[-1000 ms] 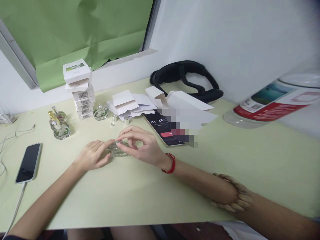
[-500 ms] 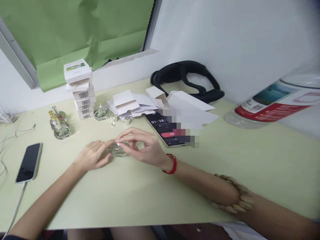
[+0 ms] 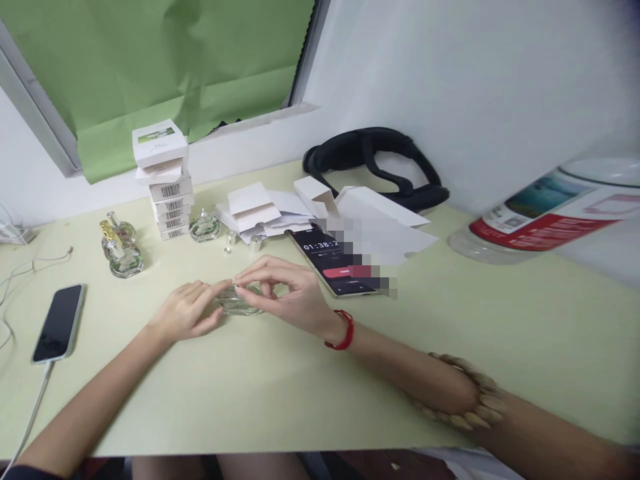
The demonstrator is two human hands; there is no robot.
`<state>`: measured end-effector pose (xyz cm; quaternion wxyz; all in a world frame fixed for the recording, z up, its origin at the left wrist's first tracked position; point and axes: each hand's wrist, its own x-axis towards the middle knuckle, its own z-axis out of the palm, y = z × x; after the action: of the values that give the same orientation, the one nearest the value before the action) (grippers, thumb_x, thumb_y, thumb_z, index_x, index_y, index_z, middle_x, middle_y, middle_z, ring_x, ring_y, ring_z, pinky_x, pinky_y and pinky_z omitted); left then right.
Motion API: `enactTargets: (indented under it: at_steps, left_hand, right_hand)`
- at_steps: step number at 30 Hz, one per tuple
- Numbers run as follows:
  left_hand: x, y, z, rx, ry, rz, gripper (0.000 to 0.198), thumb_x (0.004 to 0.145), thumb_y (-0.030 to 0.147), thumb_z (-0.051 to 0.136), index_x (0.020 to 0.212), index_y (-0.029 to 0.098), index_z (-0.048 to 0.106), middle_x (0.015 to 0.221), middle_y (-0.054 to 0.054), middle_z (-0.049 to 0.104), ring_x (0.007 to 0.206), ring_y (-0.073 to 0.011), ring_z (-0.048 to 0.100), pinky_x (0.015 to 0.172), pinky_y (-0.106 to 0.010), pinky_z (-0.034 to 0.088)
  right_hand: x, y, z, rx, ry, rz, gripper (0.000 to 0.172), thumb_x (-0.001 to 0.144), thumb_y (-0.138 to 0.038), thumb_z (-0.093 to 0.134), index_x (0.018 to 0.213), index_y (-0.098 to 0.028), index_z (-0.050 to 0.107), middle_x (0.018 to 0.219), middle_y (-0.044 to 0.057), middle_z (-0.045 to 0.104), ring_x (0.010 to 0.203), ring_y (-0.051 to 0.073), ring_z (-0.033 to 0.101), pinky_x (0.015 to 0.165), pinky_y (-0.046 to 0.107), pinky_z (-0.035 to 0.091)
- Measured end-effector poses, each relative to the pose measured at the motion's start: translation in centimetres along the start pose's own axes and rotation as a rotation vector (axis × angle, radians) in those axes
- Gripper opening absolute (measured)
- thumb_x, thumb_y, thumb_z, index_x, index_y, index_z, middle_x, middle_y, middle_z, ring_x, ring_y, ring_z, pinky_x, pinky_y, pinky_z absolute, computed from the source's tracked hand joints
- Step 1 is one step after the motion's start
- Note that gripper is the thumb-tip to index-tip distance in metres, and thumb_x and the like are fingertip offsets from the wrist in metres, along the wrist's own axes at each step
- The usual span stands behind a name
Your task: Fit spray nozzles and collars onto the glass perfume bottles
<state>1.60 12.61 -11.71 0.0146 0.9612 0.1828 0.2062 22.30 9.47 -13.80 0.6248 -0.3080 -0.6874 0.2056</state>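
A clear glass perfume bottle (image 3: 241,305) stands on the table between my hands. At its left side is my left hand (image 3: 187,310), the index finger stretched to the bottle's top and the thumb against the glass. My right hand (image 3: 287,293), with a red cord at the wrist, pinches the top of the bottle from the right; the fingertips hide the neck and any small part there. Behind the bottle are a small silver collar piece (image 3: 230,241) and a silver cap (image 3: 255,244). Another glass bottle (image 3: 205,228) stands farther back.
Several perfume bottles (image 3: 125,261) stand at the left, near a stack of white boxes (image 3: 173,208). Opened white cartons (image 3: 255,207) lie behind a phone showing a timer (image 3: 325,257). A charging phone (image 3: 59,323), black headset (image 3: 375,160) and large labelled bottle (image 3: 540,213) surround the area.
Both hands stay at the bottle in nearly the same pose. The view has shifted slightly, and the timer digits have advanced.
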Motion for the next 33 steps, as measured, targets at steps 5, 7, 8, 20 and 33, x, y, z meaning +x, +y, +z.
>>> enactTargets:
  at_steps: [5, 7, 8, 20, 33]
  left_hand:
    - [0.0, 0.0, 0.0, -0.002, 0.003, 0.001, 0.036, 0.096, 0.028, 0.041, 0.127, 0.011, 0.041, 0.078, -0.003, 0.057, 0.07, -0.0142, 0.053, 0.064, -0.024, 0.046]
    - [-0.1, -0.1, 0.0, -0.008, 0.0, -0.001, 0.036, 0.096, 0.028, 0.042, 0.128, 0.011, 0.041, 0.078, -0.003, 0.057, 0.07, -0.0143, 0.053, 0.065, -0.025, 0.046]
    - [-0.1, -0.1, 0.0, -0.011, -0.001, -0.002, 0.036, 0.095, 0.027, 0.042, 0.128, 0.011, 0.041, 0.078, -0.004, 0.057, 0.07, -0.0143, 0.053, 0.065, -0.025, 0.046]
    - [-0.1, -0.1, -0.1, 0.018, -0.021, -0.002, 0.037, 0.096, 0.029, 0.04, 0.13, 0.012, 0.038, 0.081, -0.004, 0.058, 0.071, -0.0144, 0.054, 0.067, -0.025, 0.047]
    - [-0.1, 0.0, -0.2, 0.024, -0.003, 0.006, 0.033, 0.098, 0.026, 0.036, 0.125, 0.009, 0.04, 0.083, -0.006, 0.059, 0.071, -0.0147, 0.054, 0.068, -0.026, 0.047]
  right_hand:
    - [0.0, 0.1, 0.0, 0.011, -0.004, -0.003, 0.011, 0.078, -0.006, 0.067, 0.085, -0.013, 0.065, 0.087, 0.005, 0.064, 0.044, 0.001, 0.039, 0.043, 0.017, 0.038]
    - [0.0, 0.2, 0.1, 0.016, -0.002, -0.001, 0.009, 0.079, -0.007, 0.067, 0.085, -0.014, 0.065, 0.086, 0.005, 0.065, 0.045, 0.001, 0.039, 0.043, 0.017, 0.039]
    - [0.0, 0.3, 0.1, 0.014, -0.001, 0.003, 0.009, 0.079, -0.008, 0.068, 0.086, -0.014, 0.066, 0.085, 0.005, 0.064, 0.045, 0.001, 0.04, 0.043, 0.018, 0.039]
    - [-0.1, 1.9, -1.1, -0.28, 0.057, 0.229, 0.029, 0.095, -0.027, 0.045, 0.107, -0.016, 0.069, 0.106, 0.007, 0.065, 0.05, 0.006, 0.048, 0.048, 0.023, 0.044]
    - [-1.0, 5.2, -2.0, -0.701, -0.223, 0.396, 0.044, 0.082, -0.022, 0.053, 0.126, -0.02, 0.061, 0.132, 0.005, 0.053, 0.061, 0.012, 0.058, 0.047, 0.029, 0.041]
